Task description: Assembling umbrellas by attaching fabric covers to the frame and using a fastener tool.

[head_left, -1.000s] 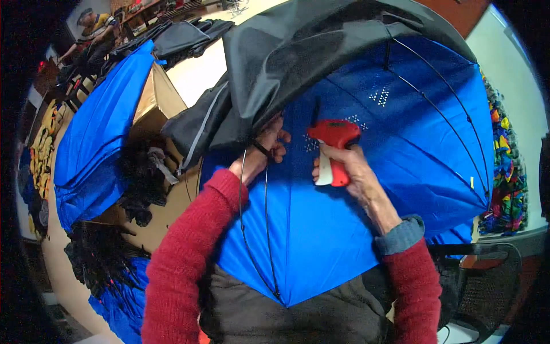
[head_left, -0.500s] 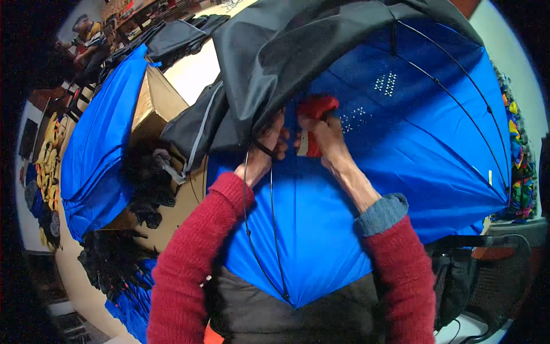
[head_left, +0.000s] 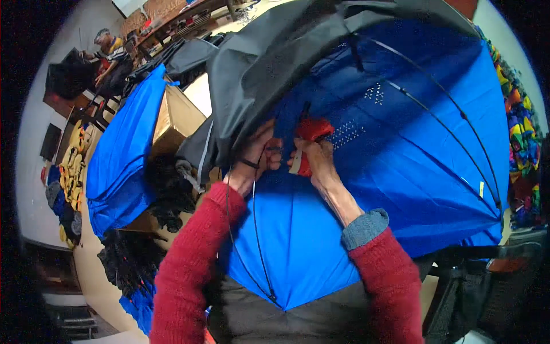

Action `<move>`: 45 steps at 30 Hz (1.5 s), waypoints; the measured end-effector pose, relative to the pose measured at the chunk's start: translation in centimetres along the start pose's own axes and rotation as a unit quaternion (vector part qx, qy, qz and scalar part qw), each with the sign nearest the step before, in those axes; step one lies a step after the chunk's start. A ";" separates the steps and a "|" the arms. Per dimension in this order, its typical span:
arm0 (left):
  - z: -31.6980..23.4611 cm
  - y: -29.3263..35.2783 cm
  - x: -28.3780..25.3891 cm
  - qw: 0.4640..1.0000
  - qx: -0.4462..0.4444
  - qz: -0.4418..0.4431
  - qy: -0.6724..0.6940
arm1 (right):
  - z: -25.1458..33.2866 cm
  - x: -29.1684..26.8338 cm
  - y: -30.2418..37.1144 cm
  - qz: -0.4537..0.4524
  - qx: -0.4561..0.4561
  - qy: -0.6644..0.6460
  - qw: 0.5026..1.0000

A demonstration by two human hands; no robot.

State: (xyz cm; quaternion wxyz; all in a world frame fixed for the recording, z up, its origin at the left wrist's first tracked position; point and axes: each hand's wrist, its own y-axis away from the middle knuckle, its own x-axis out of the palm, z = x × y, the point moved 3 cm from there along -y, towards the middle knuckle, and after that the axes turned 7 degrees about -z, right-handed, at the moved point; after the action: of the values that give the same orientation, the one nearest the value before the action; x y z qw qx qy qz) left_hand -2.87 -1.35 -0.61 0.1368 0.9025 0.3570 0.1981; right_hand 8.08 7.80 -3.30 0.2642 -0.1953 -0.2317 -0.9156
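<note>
A large umbrella with a blue canopy (head_left: pixel 321 229) and a black outer layer (head_left: pixel 269 63) spreads open across my lap. Thin black ribs (head_left: pixel 452 100) curve over the blue cloth, which carries a patch of white dots. My left hand (head_left: pixel 263 150) is at the black layer's lower edge, beside a pair of ribs, its fingers curled around something I cannot make out. Close to its right, my right hand (head_left: pixel 318 156) grips a red and white hand-held tool (head_left: pixel 314 129), whose kind is not clear. A dark tip on the tool points up toward the shaded blue cloth.
On the left a blue cloth (head_left: pixel 123 155) drapes over a cardboard box (head_left: pixel 180 112), with dark bundles (head_left: pixel 134 261) below. A person (head_left: pixel 109 51) sits farther back. Colourful bundles (head_left: pixel 518 137) line the right wall. A black chair (head_left: pixel 487 275) stands at the lower right.
The view has shifted, and both hands now appear lower and slightly left in it. The umbrella's ribs and black layer have turned a little. My right hand still grips the red tool.
</note>
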 end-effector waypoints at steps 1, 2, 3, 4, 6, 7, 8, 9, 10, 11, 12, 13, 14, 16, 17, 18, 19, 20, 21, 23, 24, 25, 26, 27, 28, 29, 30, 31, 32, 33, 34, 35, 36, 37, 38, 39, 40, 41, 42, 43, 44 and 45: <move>-0.6 0.4 -0.2 1.000 -0.019 0.007 0.007 | 0.0 -0.1 0.0 -0.012 0.004 0.002 1.000; -1.2 0.7 -0.4 1.000 -0.023 0.009 0.008 | 0.0 -0.1 0.1 -0.011 0.000 0.008 1.000; -1.9 1.1 -0.6 1.000 -0.020 0.015 -0.001 | 0.1 -0.1 0.2 -0.009 -0.003 0.017 1.000; -2.5 1.4 -0.6 1.000 -0.017 0.019 -0.009 | 0.1 -0.1 0.3 -0.006 -0.006 0.028 1.000; -3.0 2.0 -0.6 1.000 -0.009 0.019 -0.008 | 0.3 0.0 0.4 -0.004 -0.004 0.053 0.999; -3.0 2.2 -0.5 1.000 0.012 0.026 0.004 | 0.4 0.0 0.5 -0.005 -0.001 0.075 0.997; -2.8 2.4 -0.3 0.999 0.033 0.036 0.015 | 0.6 0.0 0.5 -0.006 -0.003 0.093 0.996; -2.5 2.5 -0.1 0.996 0.064 0.064 0.027 | 0.7 -0.1 0.6 -0.006 -0.001 0.101 0.995; -1.9 2.4 -0.2 0.997 0.054 0.046 0.031 | 0.9 -0.2 0.6 -0.008 -0.004 0.113 0.994; -1.2 2.3 -0.4 0.996 0.059 0.044 0.042 | 1.0 -0.3 0.7 -0.011 -0.005 0.124 0.992; -0.5 2.2 -0.6 0.996 0.064 0.042 0.051 | 1.1 -0.3 0.8 -0.006 -0.010 0.130 0.991; -0.2 2.0 -0.7 0.990 0.104 0.068 0.067 | 1.2 -0.4 0.8 -0.014 -0.010 0.137 0.990; 0.7 1.6 -0.8 0.995 0.072 0.043 0.061 | 1.4 -0.4 0.9 -0.015 -0.020 0.135 0.991; 2.4 0.5 -0.9 0.999 0.015 -0.006 -0.046 | 1.7 -0.2 1.2 -0.009 -0.042 0.136 0.990; 3.0 0.0 -0.6 0.999 0.020 0.017 -0.039 | 1.8 -0.1 1.3 -0.004 -0.048 0.142 0.989; 3.7 -0.5 0.0 0.998 0.042 0.028 -0.036 | 1.9 -0.1 1.6 0.000 -0.067 0.146 0.987; 4.3 -1.0 0.7 0.997 0.065 0.040 -0.032 | 2.1 -0.1 1.7 0.005 -0.086 0.151 0.985; 4.7 -1.4 1.0 0.996 0.076 0.046 -0.026 | 2.2 -0.1 1.7 0.001 -0.097 0.162 0.982; 5.0 -1.8 1.3 0.995 0.088 0.052 -0.020 | 2.3 -0.1 1.6 0.009 -0.106 0.163 0.981; 5.6 -2.0 1.3 0.997 0.057 0.044 -0.025 | 2.2 -0.4 1.4 -0.018 -0.076 0.135 0.988; 5.7 -2.0 1.1 0.998 0.041 0.024 -0.030 | 2.0 -0.5 1.2 -0.026 -0.063 0.116 0.991; 5.8 -1.8 1.0 0.998 0.041 0.034 -0.029 | 1.8 -0.5 1.0 -0.029 -0.057 0.119 0.991; 5.5 -1.6 0.8 0.996 0.066 0.023 -0.051 | 1.6 -0.5 0.8 -0.020 -0.047 0.122 0.991; 5.3 -1.4 0.7 0.993 0.089 0.013 -0.074 | 1.4 -0.6 0.7 -0.012 -0.037 0.124 0.992; 5.0 -1.2 0.7 0.988 0.130 0.016 -0.086 | 1.2 -0.7 0.7 -0.005 -0.026 0.126 0.992; 4.9 -1.2 0.5 0.989 0.110 0.002 -0.099 | 1.1 -0.8 0.7 -0.005 -0.024 0.124 0.992; 4.9 -1.2 0.7 0.993 0.086 0.020 -0.080 | 1.0 -0.9 0.7 0.000 -0.013 0.125 0.992; 4.8 -1.4 0.7 0.995 0.065 0.039 -0.062 | 1.0 -0.9 0.6 0.004 -0.006 0.124 0.992; 4.6 -1.6 0.9 0.995 0.062 0.054 -0.062 | 1.1 -0.9 0.5 0.010 -0.006 0.119 0.993; 4.3 -1.8 1.0 0.994 0.060 0.070 -0.061 | 1.2 -0.7 0.5 0.010 -0.019 0.107 0.994; 4.1 -2.0 1.0 0.994 0.056 0.076 -0.062 | 1.2 -0.6 0.4 0.012 -0.004 0.104 0.995; 4.1 -1.9 1.0 0.994 0.047 0.081 -0.062 | 1.2 -0.6 0.5 0.015 0.015 0.102 0.995; 4.3 -1.9 0.8 0.995 0.008 0.062 -0.077 | 0.9 -0.6 0.6 0.013 0.051 0.112 0.992; 4.1 -1.7 1.0 0.993 0.039 0.088 -0.064 | 1.2 -0.7 0.6 0.015 0.033 0.097 0.995; 4.2 -1.6 1.0 0.995 0.024 0.080 -0.059 | 1.2 -0.9 0.6 0.025 0.057 0.068 0.996; 4.2 -1.4 0.8 0.996 0.008 0.072 -0.055 | 1.1 -1.0 0.7 0.036 0.083 0.039 0.995; 4.2 -1.2 0.9 0.996 -0.003 0.079 -0.043 | 1.1 -1.2 0.8 0.042 0.110 0.011 0.993; 4.2 -1.1 0.8 0.996 -0.009 0.061 -0.058 | 1.1 -1.4 0.8 0.048 0.110 0.002 0.993; 4.1 -1.1 0.8 0.996 -0.001 0.063 -0.065 | 1.1 -1.5 0.9 0.057 0.122 -0.026 0.991; 4.1 -1.1 0.9 0.995 0.007 0.066 -0.070 | 1.1 -1.7 0.9 0.065 0.132 -0.053 0.988; 4.1 -1.1 1.0 0.995 0.010 0.068 -0.073 | 1.1 -1.8 0.8 0.087 0.138 -0.087 0.983; 4.2 -1.1 1.0 0.995 0.014 0.070 -0.076 | 1.0 -2.0 0.8 0.071 0.143 -0.080 0.984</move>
State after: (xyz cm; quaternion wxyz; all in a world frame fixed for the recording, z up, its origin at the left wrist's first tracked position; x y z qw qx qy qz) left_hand -0.96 -0.25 -4.46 0.1369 0.9395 0.2846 0.1331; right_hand 10.31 8.52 -3.23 0.3345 -0.2441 -0.3661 -0.8334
